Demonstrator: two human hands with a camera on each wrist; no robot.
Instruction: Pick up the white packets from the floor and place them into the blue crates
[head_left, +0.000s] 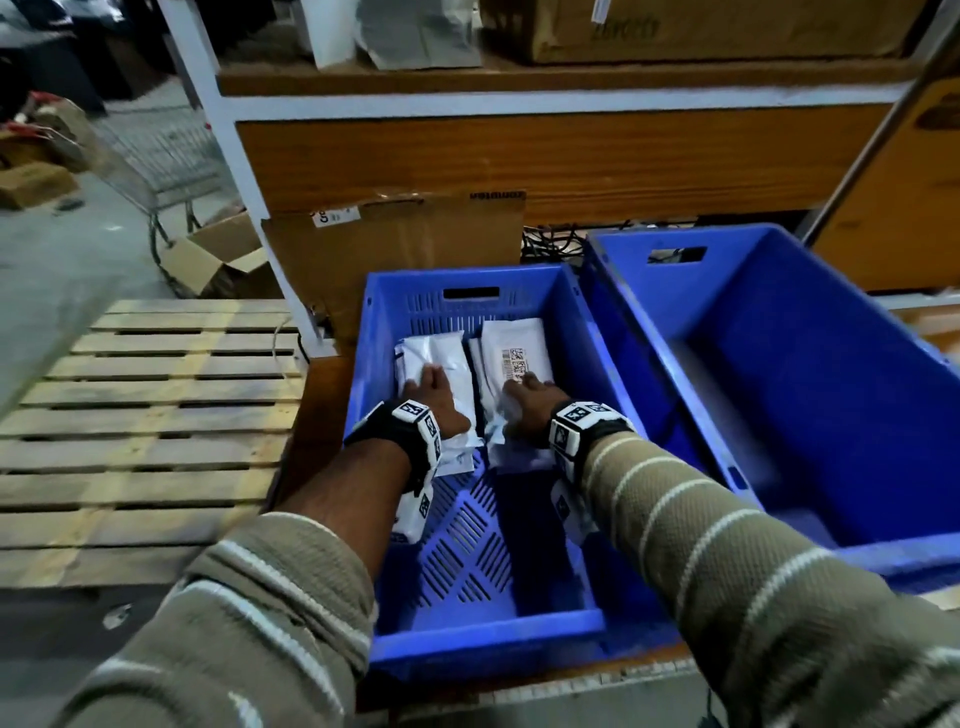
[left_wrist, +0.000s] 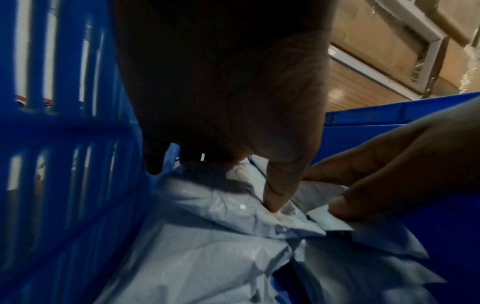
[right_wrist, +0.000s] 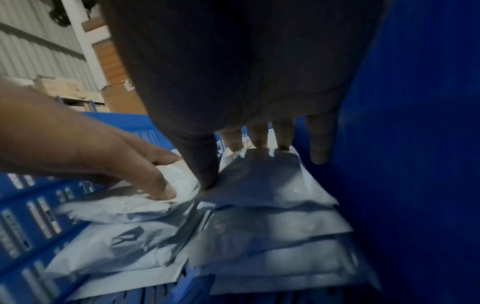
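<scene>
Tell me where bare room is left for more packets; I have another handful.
The right crate looks bare inside. In the left crate, the slotted floor nearer you is free. Its far half is crowded: packets under the left hand and right hand.

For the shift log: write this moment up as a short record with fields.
left hand: fingers straight, pressing the left stack of packets
right hand: fingers straight, resting on the right stack of packets
slotted crate: holds both stacks at its far end
large crate: beside it on the right, no packets visible
behind: cardboard box, shelf
</scene>
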